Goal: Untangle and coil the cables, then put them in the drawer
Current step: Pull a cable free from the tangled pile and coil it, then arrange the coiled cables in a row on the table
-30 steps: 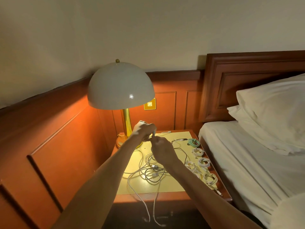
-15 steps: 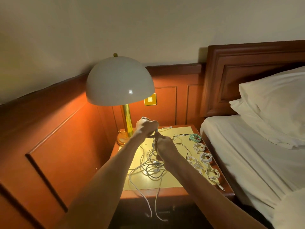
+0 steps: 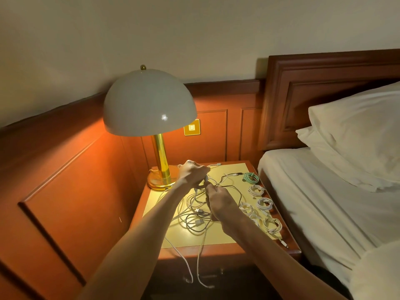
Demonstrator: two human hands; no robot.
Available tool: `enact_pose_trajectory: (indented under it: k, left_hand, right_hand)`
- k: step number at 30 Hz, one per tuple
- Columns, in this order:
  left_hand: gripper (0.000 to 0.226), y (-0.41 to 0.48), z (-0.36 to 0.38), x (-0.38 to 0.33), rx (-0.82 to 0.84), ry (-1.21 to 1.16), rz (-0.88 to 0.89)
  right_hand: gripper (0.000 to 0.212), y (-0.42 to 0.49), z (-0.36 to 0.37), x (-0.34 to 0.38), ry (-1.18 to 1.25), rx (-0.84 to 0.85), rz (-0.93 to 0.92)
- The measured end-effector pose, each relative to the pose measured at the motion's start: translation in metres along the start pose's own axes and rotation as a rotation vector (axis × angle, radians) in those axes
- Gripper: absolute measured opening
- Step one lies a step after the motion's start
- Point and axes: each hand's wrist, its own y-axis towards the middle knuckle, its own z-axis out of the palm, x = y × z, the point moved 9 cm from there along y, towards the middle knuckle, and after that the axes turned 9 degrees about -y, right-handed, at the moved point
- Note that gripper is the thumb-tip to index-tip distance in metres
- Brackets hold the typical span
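the left hand (image 3: 192,173) is raised just right of the lamp (image 3: 149,102), beside its brass stem, fingers curled into a fist around a few turns of white cable (image 3: 206,178). the right hand (image 3: 219,200) sits just right of the lamp's base and nearer the camera, almost touching the left. its fingers are bent in and pinch the same white cable where it leaves the left fist, though the fingertips themselves are mostly hidden behind the back of the hand.

below both hands, in front of the lamp on the nightstand (image 3: 218,239), lies the tangle (image 3: 194,219) of white and dark cables, looped over one another with two usb plugs showing. the held cable runs down from the hands into it. two white strands from the tangle spill over the nightstand's front edge, on the side away from the lamp, and hang down.

further right of the lamp, along the nightstand's edge next to the bed (image 3: 313,202), lies a green coil (image 3: 250,177) and, nearer the camera, several white coils (image 3: 264,203), each lying flat and apart from the tangle.
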Motion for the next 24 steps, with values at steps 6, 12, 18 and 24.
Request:
enact_pose_trajectory:
  k: [6,12,18,24]
  left_hand:
    - [0.064,-0.006,0.028,0.027,0.304,-0.176,-0.093]
    - [0.045,-0.008,0.067,0.020,0.345,-0.243,-0.092]
    - [0.030,0.020,0.091,0.029,0.286,0.108,0.045]
    - [0.032,0.025,0.117,0.113,0.449,0.789,0.131]
  right_hand:
    - [0.029,0.008,-0.053,-0.004,-0.505,-0.128,-0.184]
    - [0.033,0.031,-0.098,-0.021,-0.294,-0.245,-0.199]
    - [0.022,0.058,-0.152,-0.046,-0.315,-0.424,-0.182]
    - [0.020,0.084,-0.186,-0.082,-0.468,-0.480,-0.040]
